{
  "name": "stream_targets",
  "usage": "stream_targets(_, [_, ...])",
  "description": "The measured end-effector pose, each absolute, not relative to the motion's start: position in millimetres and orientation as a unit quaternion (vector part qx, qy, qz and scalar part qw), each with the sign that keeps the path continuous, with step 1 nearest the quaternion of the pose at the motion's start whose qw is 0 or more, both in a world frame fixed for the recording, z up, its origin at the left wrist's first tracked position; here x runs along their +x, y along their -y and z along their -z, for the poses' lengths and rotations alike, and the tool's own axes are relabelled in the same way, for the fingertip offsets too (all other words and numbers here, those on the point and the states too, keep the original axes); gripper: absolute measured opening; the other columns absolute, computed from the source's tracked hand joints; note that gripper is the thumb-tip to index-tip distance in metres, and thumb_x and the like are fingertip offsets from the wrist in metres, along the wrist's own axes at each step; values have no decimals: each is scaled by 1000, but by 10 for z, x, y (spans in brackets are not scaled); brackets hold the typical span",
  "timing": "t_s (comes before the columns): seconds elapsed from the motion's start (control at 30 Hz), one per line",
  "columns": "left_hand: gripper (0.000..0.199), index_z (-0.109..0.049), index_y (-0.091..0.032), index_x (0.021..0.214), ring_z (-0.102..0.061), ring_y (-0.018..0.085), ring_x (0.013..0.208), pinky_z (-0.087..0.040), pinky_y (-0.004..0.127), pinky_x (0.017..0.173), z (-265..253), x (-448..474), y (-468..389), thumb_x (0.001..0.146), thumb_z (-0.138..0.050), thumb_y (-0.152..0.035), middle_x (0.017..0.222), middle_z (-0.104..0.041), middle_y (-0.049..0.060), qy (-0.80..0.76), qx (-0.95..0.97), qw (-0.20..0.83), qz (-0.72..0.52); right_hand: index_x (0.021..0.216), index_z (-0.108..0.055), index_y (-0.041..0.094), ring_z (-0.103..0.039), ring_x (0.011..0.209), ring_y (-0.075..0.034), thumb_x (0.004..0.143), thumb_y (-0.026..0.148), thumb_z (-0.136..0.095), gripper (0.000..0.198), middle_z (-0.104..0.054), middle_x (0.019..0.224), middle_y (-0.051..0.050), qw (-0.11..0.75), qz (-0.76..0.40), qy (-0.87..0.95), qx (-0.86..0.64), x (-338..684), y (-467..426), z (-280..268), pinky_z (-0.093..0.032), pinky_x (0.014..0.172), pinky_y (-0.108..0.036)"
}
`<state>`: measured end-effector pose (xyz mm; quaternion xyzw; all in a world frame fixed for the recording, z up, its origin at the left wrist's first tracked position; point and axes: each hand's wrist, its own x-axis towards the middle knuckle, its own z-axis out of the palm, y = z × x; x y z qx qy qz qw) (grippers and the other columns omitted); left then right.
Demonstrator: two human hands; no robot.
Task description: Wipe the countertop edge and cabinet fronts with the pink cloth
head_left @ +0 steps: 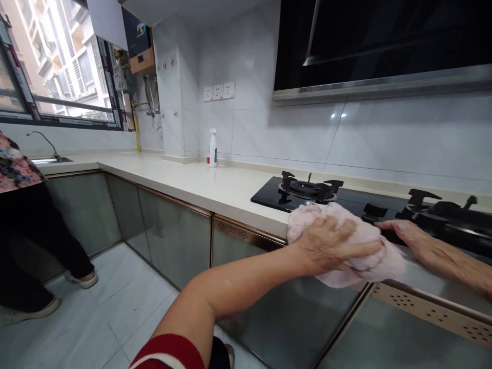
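Note:
My left hand [326, 243] is closed on a pale pink, fluffy cloth [361, 225] and presses it against the front edge of the counter. Part of the cloth lies over the front of a black gas hob [269, 192], and part hangs down. At the right, my right hand [426, 246] rests at the hob's front edge with its thumb stretched out towards the cloth. Its other fingers are mostly hidden. Nothing shows in that hand. Just behind the cloth stands the left burner [307, 188] with its black pan supports. The right burner [442, 210] is beyond my right hand.
A white spray bottle [212, 148] and a small red item [208, 160] stand on the pale counter [184, 174] by the wall. Above the hob hangs a dark range hood [369, 46]. Another person [23, 205] stands at left near the sink [48, 161]. Cabinet doors [172, 230] run below.

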<state>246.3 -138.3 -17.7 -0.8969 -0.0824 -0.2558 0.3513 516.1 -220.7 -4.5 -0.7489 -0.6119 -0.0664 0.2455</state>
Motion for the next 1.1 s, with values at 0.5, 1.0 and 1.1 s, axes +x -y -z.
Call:
stream_targets(0.5, [91,-58,-31,144,-47,40,125,-37,53,102,345,545,-347,73,-59,-87,144,-49,17,251,-845,352,314,121,-57,37,-49,142,-28,83,72,-21,64,-58,147,-3,303,-22,629,-716,5062,2352,152,-30,127,-45])
stream_targets(1.0, [65,-51,-25,147,-58,35,108,-42,53,90,271,2577,1231,96,-44,-65,131,-56,19,68,-884,343,309,121,-64,31,-54,137,-28,92,64,-30,56,-63,142,-6,256,16,643,-721,4987,2274,18,-33,123,-41])
stream_targets(1.1, [62,-49,-25,150,-58,33,112,-41,51,94,227,2836,1493,99,-40,-59,136,-56,19,57,-890,348,287,120,-64,27,-55,136,-29,88,69,-32,62,-63,142,-10,295,15,635,-713,5000,2298,32,-32,124,-40])
